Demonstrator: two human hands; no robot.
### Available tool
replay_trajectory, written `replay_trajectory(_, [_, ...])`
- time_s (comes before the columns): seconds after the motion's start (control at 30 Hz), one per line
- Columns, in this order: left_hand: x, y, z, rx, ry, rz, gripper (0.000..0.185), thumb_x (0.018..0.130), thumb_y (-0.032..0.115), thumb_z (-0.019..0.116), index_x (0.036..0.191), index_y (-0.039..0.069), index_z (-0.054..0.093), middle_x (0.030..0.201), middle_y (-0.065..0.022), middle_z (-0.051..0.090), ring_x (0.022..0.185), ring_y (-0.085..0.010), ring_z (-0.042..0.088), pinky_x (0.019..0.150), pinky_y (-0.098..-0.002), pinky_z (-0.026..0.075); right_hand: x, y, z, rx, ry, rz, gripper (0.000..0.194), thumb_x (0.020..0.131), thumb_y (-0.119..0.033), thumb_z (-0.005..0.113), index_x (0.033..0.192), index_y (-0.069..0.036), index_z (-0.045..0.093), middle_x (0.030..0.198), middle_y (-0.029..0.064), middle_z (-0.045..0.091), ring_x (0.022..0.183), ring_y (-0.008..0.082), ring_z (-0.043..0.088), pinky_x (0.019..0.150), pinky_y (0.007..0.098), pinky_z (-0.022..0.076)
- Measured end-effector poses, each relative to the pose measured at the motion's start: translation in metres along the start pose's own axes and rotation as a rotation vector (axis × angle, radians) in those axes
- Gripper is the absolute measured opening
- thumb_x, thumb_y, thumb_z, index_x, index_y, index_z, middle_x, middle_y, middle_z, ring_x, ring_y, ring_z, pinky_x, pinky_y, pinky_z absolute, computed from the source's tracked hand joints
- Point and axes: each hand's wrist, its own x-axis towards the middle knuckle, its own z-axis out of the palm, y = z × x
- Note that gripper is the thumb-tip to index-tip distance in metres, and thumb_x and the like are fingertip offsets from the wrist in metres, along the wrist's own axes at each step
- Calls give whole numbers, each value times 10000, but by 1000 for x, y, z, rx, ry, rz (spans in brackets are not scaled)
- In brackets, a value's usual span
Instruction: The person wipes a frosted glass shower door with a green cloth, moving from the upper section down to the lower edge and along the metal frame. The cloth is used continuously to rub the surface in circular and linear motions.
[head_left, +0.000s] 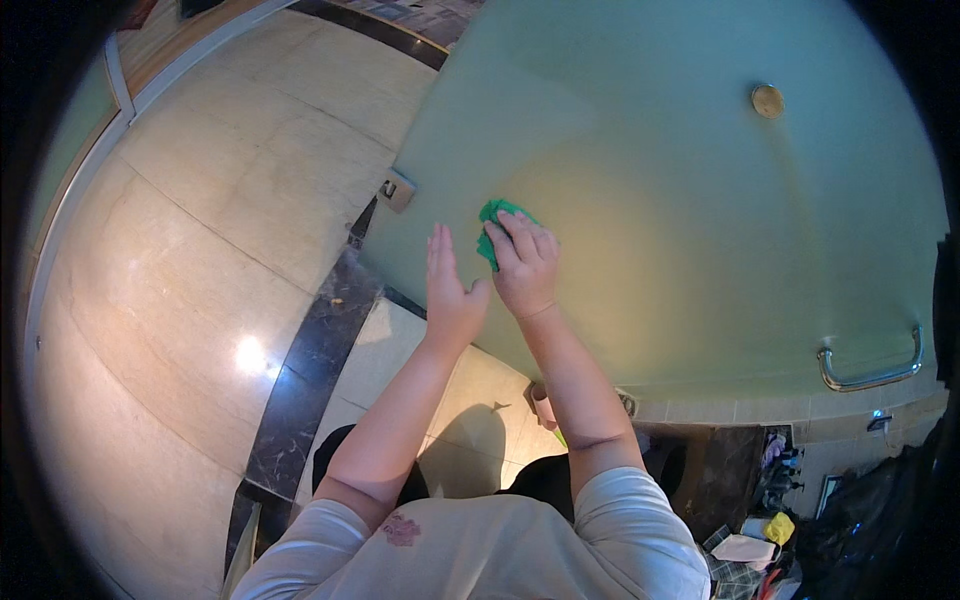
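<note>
A green cloth (489, 238) is bunched under the fingers of my right hand (526, 262), which presses it against a large frosted glass door (660, 247). Just to its left, my left hand (454, 292) is raised with nothing in it, its fingers straight and its thumb apart. Whether its palm meets the glass cannot be told. A metal hinge or lock plate (397, 190) sits at the glass edge beyond my left fingertips. Farther right on the glass are a round metal knob (767, 100) and a curved metal handle (870, 382).
Beige tiles (202, 225) spread to the left, bordered by a dark marble strip (304, 375). A pink container (543, 405) stands low beside my right forearm. At lower right lie a yellow item (779, 529), a white item (742, 548) and other goods near a dark plastic sheet (862, 495).
</note>
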Motion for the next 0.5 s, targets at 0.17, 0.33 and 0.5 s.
replay_trajectory(0.17, [0, 0, -5, -30, 18, 17, 850, 788, 50, 608, 1544, -92, 247, 1610, -311, 265, 1504, -492, 222, 1239, -510, 204, -6, -4, 1, 125, -27, 25, 461, 692, 2, 732, 1135, -127, 735, 1176, 69, 685, 1106, 293, 640, 924, 430, 497])
replay_trajectory(0.33, [2, 0, -9, -41, 30, -31, 834, 794, 42, 596, 1543, -92, 254, 1611, -307, 270, 1509, -483, 220, 1240, -495, 204, 94, 4, -85, 66, 351, 12, 514, 653, 50, 739, 1145, -97, 727, 1196, 103, 673, 1118, 329, 624, 932, 452, 484])
replay_trajectory(0.5, [5, -12, -4, -72, 8, -72, 807, 803, 38, 582, 1540, -89, 280, 1621, -289, 270, 1517, -459, 221, 1246, -471, 200, 154, 26, -83, -182, 376, -51, 436, 717, -2, 715, 1134, -125, 738, 1246, 74, 655, 1177, 302, 589, 955, 426, 465])
